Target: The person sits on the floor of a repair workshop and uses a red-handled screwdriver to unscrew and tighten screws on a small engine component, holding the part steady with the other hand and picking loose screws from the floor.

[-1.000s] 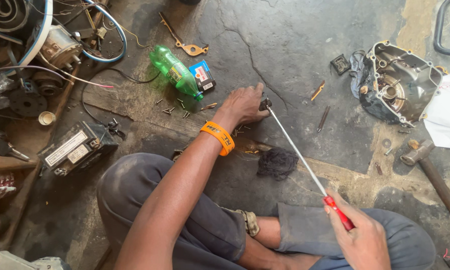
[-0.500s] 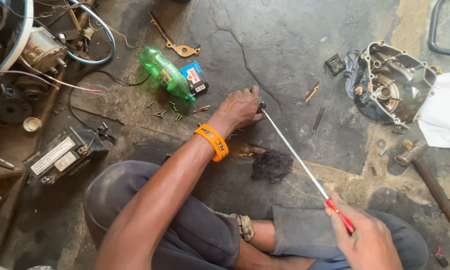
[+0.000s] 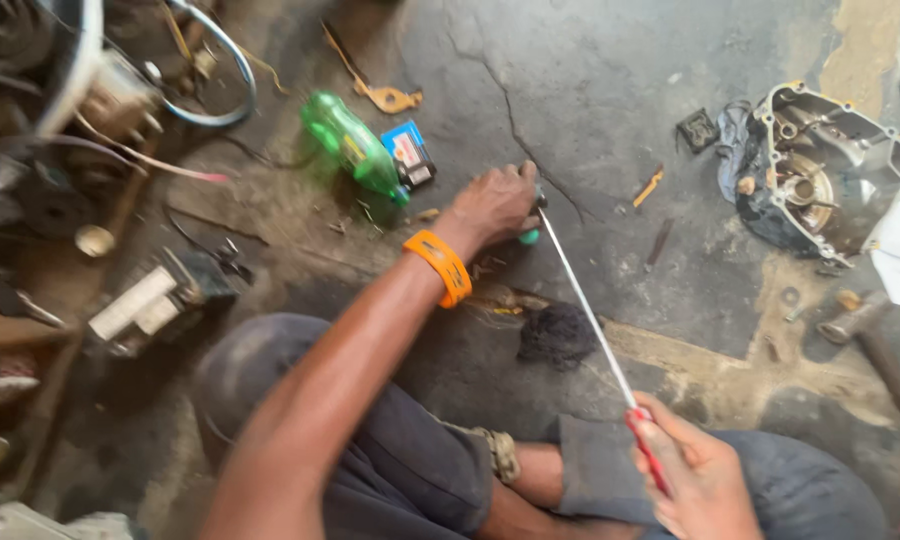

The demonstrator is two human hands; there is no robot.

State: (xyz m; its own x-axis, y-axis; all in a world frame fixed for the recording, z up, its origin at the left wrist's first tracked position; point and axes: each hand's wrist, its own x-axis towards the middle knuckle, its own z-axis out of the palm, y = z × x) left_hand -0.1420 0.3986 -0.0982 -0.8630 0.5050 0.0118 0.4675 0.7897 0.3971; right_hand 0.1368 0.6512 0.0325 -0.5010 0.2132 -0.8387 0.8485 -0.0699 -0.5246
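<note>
Little has shifted over the last second — the left hand (image 3: pixel 498 205) stays planted at the far end of the long screwdriver (image 3: pixel 592 325), and the right hand (image 3: pixel 695 475) keeps its hold on the red handle near the lap. What looks new is a small green piece (image 3: pixel 529 237) showing just under the left fingers, right beside the screwdriver tip; earlier that spot read only as dark metal. So the work is holding steady at one point on the floor (image 3: pixel 610 90) rather than moving on.

The left arm reaches straight out from the shoulder, an orange wristband (image 3: pixel 440 267) on the wrist, knuckles up, fingers curled down around the tip end — the grip is closed there, though whether it pinches the shaft or the small piece under it is hard to tell. The right hand sits low, its grip wrapped tight around the handle, and the shaft slants up and away from it toward the left hand.

A green bottle (image 3: pixel 350 147) lies just beyond the left hand, and an opened engine casing (image 3: pixel 820 170) sits well off to the right.
</note>
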